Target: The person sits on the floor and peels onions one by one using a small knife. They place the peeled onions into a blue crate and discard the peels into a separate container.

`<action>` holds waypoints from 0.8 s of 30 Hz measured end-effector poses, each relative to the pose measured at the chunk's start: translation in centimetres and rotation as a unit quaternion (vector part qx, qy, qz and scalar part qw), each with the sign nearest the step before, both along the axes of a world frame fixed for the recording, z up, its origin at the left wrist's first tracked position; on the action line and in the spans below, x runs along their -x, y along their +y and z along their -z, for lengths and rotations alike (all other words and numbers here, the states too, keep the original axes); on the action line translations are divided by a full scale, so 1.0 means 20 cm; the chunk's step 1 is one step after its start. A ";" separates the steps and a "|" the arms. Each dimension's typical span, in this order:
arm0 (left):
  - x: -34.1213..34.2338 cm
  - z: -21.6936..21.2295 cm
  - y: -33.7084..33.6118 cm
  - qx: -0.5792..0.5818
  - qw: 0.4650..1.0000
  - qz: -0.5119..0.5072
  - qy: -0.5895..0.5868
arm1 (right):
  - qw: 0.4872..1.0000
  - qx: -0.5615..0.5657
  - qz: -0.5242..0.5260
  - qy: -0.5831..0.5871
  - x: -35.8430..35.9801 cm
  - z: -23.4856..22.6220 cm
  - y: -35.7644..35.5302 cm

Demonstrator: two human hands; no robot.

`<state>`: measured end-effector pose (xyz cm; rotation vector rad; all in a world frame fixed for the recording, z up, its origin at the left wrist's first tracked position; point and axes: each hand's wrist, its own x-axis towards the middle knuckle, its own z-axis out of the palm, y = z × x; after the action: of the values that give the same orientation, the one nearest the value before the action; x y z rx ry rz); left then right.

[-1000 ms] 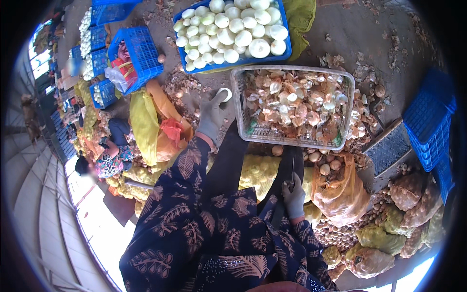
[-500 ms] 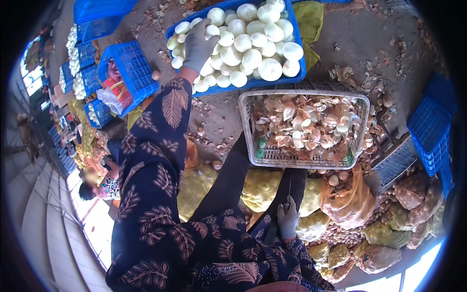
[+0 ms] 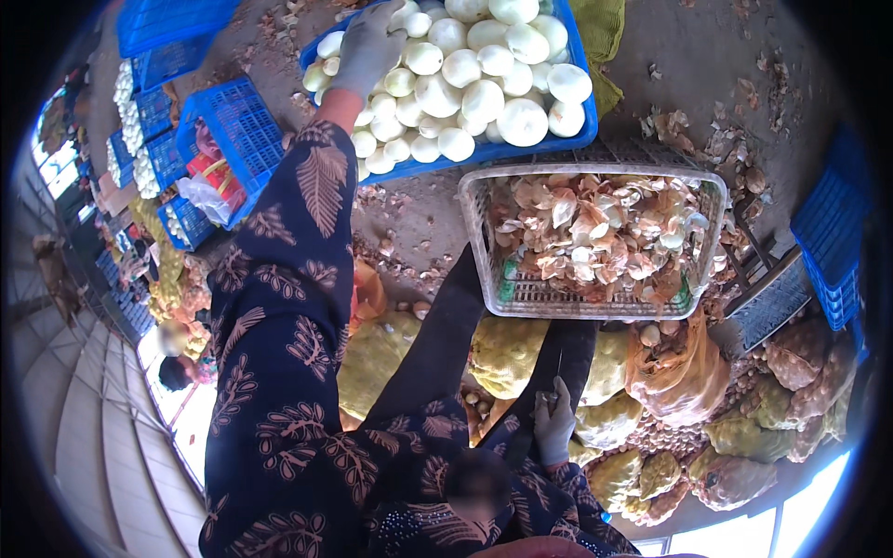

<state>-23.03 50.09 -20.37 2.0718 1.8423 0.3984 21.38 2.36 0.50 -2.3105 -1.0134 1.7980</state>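
Note:
My left hand (image 3: pixel 370 51), in a pale grey glove, reaches over the far left part of a blue crate (image 3: pixel 590 113) heaped with peeled white onions (image 3: pixel 483 100). Its fingers and thumb curve round a peeled onion (image 3: pixel 401 16) at the pile's top, partly hidden by the hand. Near my lap my right hand (image 3: pixel 554 420), also gloved, is closed round a knife (image 3: pixel 560 364), whose thin blade points away from me. Between the crate and my legs, a grey-white plastic basket (image 3: pixel 473 244) holds loose brown onion skins (image 3: pixel 595 232).
Net sacks of onions (image 3: pixel 609 418) line the ground near my legs and to the right. Blue crates (image 3: pixel 826 232) are stacked at the far right. Another blue crate (image 3: pixel 256 130) with bags stands at left. Skin scraps litter the floor. A co-worker (image 3: pixel 177 372) is at far left.
My left hand has moved farther away over the onion pile. My right hand keeps its grip on the knife near my lap. The whole view has shifted slightly.

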 end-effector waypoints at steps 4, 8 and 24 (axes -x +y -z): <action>0.03 -0.31 -0.48 -0.024 0.985 -0.135 -0.102 | 0.998 -0.015 -0.044 0.046 -0.10 -0.03 0.04; 0.02 -0.51 -1.42 0.101 0.876 -0.382 -0.277 | 0.989 -0.033 -0.120 0.075 -0.27 0.00 0.04; -0.56 -0.12 -3.97 0.184 0.431 -0.820 -0.329 | 0.993 0.119 -0.026 0.002 -0.49 -0.05 -0.19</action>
<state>-11.89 -29.22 -18.07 -0.7798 2.2416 0.8477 31.26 -1.43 1.42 -2.4313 -0.9106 2.0448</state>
